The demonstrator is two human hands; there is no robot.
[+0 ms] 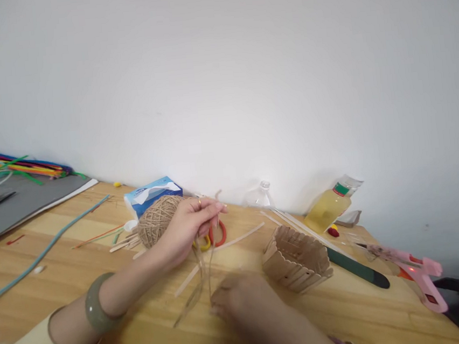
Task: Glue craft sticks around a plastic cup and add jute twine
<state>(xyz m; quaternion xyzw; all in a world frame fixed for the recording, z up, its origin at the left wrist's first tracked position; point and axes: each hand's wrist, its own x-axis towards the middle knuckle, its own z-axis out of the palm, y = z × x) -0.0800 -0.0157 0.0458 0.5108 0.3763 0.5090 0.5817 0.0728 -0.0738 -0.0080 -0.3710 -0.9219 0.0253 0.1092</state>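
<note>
Blurring with motion, the right hand [241, 298] sits near the bottom centre of the head view, its fingers too smeared to tell whether they are closed or spread; its forearm runs off the lower edge. The lower ends of the twine strands [202, 277] also smear near that hand, and whether it touches them cannot be told.

The left hand [188, 224] is raised above the wooden table [79, 262], palm turned right, forearm reaching in from the lower left with a green bangle [98, 303] at the wrist and a cream sleeve cut off by the corner. Its fingertips are pinched shut on the upper ends of the strands. The ball of jute twine [156, 217] rests on the table just behind that hand, partly hidden by it.

The strands hang from the pinch, long axis near vertical, drifting slightly left as they fall toward the table.

An orange ring [219, 233] lies half hidden behind the fingers. Right of centre stands a small craft-stick basket [297, 260], tilted. A blue tissue box [152, 193] sits far behind the ball, and a pink glue gun [422, 278] lies at the right edge.
</note>
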